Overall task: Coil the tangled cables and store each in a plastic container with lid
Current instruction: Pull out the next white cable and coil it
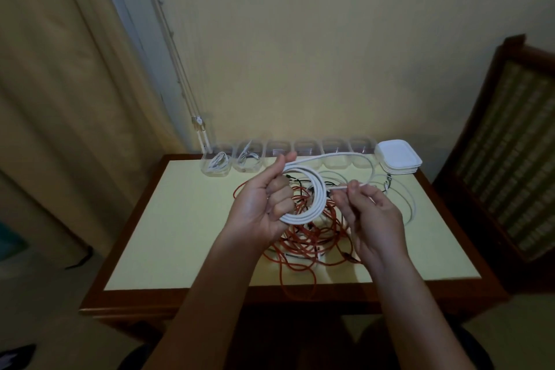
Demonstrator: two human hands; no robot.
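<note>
- White and half wound, the cable hangs in our left hand above the table. The fingers are curled through the loops and the thumb is raised at the top of the coil.
- Our right hand pinches the free run of the same cable between thumb and fingertips, just right of the coil. From that pinch the run arcs far and left, in front of the containers, back to the left thumb.
- We judge the step in hand to be laying one more loop. It is done well by bringing the right hand across to the left and matching the new turn to those already held. The cable should roll between the fingertips so that no twist builds up.
- The left thumb should clamp each turn before the right hand slides out for more.
- Below both hands lies the orange tangle, with a thin dark lead threaded through it. We cannot tell which white strand at the right of the table is our cable's tail, so a slow feed guards against a snag.
- Along the far edge stands the row of clear containers. The two at the left end each hold a white coil and the rest look empty. White lids are stacked at the right end.
- We would keep the loops small, judging that they must fit the next open container.
</note>
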